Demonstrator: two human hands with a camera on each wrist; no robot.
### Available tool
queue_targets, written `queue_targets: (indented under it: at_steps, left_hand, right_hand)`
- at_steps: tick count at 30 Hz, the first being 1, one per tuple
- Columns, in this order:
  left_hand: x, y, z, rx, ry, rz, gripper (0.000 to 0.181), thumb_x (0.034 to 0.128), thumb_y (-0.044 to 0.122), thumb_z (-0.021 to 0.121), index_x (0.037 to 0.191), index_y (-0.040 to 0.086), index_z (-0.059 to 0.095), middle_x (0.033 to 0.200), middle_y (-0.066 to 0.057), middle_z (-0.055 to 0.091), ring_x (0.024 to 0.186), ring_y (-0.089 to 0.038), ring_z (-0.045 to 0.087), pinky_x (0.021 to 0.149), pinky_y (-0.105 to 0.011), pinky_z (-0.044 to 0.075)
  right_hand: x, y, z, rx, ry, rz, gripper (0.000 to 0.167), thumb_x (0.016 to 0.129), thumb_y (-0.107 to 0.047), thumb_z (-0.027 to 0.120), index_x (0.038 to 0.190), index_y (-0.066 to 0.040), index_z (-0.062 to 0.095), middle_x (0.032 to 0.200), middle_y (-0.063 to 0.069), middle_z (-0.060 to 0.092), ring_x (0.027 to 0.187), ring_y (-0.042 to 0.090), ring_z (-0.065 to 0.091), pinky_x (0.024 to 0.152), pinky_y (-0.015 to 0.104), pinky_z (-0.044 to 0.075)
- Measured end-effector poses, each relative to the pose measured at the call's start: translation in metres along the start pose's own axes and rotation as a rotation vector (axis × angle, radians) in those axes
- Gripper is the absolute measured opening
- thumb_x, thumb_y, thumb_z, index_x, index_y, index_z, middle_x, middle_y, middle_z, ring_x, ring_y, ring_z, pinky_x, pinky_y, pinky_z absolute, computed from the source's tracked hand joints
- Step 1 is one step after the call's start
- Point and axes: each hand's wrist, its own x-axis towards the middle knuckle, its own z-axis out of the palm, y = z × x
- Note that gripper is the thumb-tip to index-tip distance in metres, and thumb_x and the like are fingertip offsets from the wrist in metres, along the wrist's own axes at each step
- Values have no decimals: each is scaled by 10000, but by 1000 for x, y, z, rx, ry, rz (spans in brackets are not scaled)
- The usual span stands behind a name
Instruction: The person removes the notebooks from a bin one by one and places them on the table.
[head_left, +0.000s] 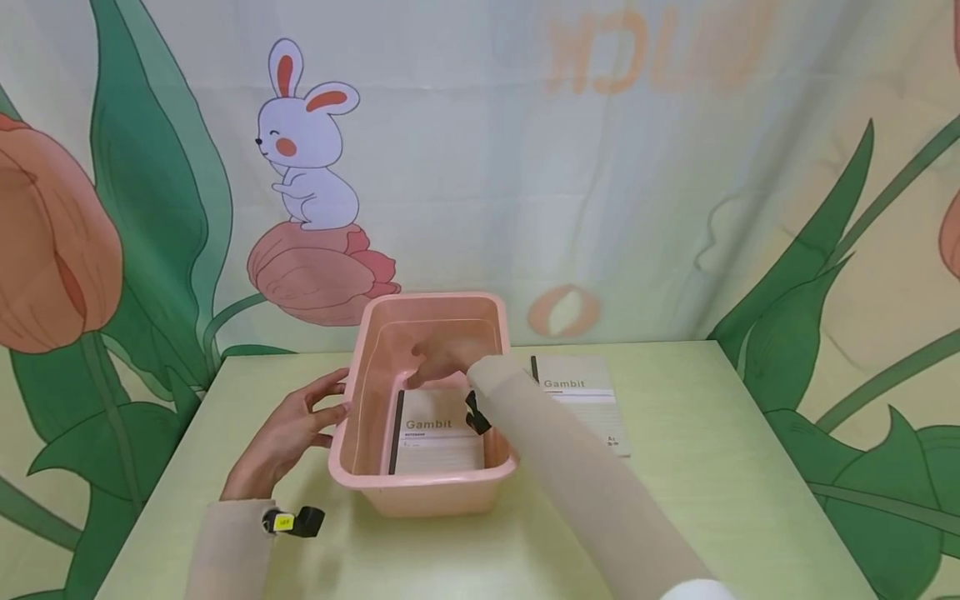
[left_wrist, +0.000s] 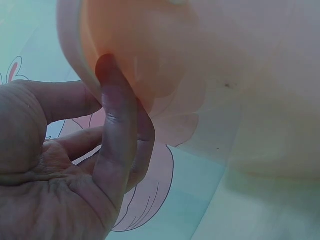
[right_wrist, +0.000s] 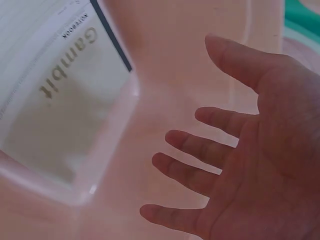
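A pink plastic basin (head_left: 420, 481) stands on the table, and a "Gambit" notebook (head_left: 438, 433) with a black spine lies flat in its bottom. My left hand (head_left: 288, 433) holds the basin's left rim, with fingers on either side of the lip in the left wrist view (left_wrist: 75, 150). Inside the basin, towards its far end, is my right hand (head_left: 446, 358). Its fingers are spread and hold nothing in the right wrist view (right_wrist: 265, 145), apart from the notebook (right_wrist: 55, 100). The right sleeve hides part of the basin's right rim.
A second "Gambit" notebook (head_left: 581, 400) lies on the table right of the basin, partly covered by the right forearm. Behind the light green table (head_left: 697, 467) hangs a curtain (head_left: 465, 167) printed with a rabbit and tulips. Each wrist wears a small black camera.
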Motion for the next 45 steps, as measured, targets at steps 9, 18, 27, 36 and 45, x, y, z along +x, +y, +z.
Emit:
queue_targets:
  at_steps: [9,18,27,36,45]
  left_hand:
    - [-1,0,0,-7,2,-10,684,977,246,609,1567,219,264,1524,-177,340,1229,-386,539,811,-386,599]
    - [-1,1,2,-21,-4,0,685,974,232,615,1565,200,270,1507,-193,351,1174,-358,578,782,-384,605]
    - [1,-1,0,-21,2,-8,715,957,255,641,1566,211,269,1501,-192,351,1157,-345,581,776,-378,606]
    - [1,0,0,-19,7,-11,705,963,255,631,1566,227,267,1513,-183,348,1208,-373,564,795,-390,605]
    - [0,1,0,-30,6,-10,696,967,229,625,1565,212,270,1515,-190,341,1225,-401,549,791,-394,605]
  right_hand:
    - [23,11,23,-41,-27,-101,828,584,-485,910,1312,-325,551,1262,-79,560,1194,124,491,1018,350,460]
    - [25,9,39,28,-337,159,838,838,-506,707,1543,-262,325,1603,-36,316,1451,212,332,1186,489,311]
    - [39,12,53,-15,-340,224,785,833,-533,694,1514,-309,373,1587,-41,351,1425,181,364,1187,469,305]
    - [36,4,47,-80,-243,181,716,857,-428,694,1498,-269,416,1546,-71,415,1374,145,429,1155,437,361]
    - [37,2,46,-136,-222,224,539,823,-470,730,1279,-204,618,1354,-59,571,1205,141,533,1071,412,442]
